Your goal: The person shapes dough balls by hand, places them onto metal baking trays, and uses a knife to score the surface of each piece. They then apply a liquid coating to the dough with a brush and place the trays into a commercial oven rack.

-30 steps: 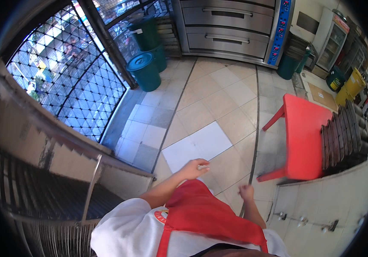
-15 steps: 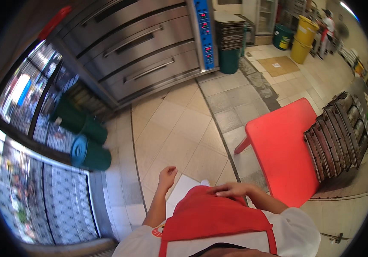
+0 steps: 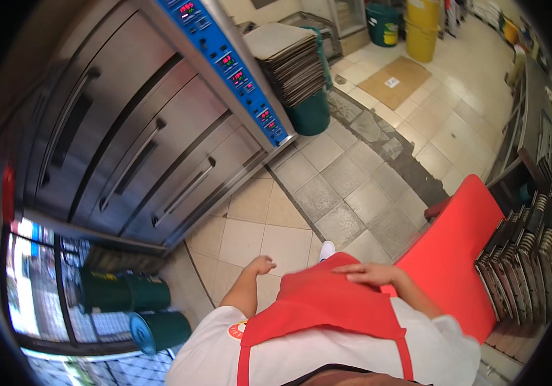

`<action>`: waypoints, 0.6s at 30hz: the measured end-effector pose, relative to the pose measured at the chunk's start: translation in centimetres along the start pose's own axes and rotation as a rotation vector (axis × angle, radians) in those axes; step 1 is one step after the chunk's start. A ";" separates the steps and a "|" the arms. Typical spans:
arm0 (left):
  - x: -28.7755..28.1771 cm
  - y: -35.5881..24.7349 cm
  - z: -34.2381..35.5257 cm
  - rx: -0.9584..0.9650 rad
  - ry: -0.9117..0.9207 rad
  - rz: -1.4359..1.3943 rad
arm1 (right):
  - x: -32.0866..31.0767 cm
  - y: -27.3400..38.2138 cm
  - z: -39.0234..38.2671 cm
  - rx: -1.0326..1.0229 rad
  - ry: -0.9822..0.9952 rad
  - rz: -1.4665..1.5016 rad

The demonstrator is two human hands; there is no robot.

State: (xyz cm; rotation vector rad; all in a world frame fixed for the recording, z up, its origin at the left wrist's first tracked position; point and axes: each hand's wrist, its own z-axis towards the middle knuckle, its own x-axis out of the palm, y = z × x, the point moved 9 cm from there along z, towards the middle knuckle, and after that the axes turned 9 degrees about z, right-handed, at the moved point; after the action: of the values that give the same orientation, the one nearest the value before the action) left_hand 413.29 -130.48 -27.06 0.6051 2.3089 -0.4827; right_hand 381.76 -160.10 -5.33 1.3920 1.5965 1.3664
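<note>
My left hand hangs out in front over the tiled floor, its fingers loosely bent and nothing visible in it. My right hand lies with outstretched fingers on the front of my red apron. Right of that hand stands a red plastic table. A row of worn metal baking pans sits at its right side.
A steel deck oven with a blue control panel stands ahead on the left. Beyond it, stacked trays rest on a green bin. Green drums line the left; cardboard and yellow buckets lie farther off.
The view has swung and moved closer to the oven, which now fills more of the left. My right hand stays on the apron; a white shoe now shows on the floor ahead.
</note>
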 end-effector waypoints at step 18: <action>-38.6 -35.0 55.7 -0.085 -0.275 -0.300 | -69.4 16.6 -5.6 -0.371 -1.362 0.164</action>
State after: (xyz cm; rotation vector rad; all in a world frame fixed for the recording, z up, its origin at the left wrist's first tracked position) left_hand 448.92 -197.72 -32.57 0.1385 2.1487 -0.5646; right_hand 400.04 -229.07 -0.24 1.6174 0.3143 0.4260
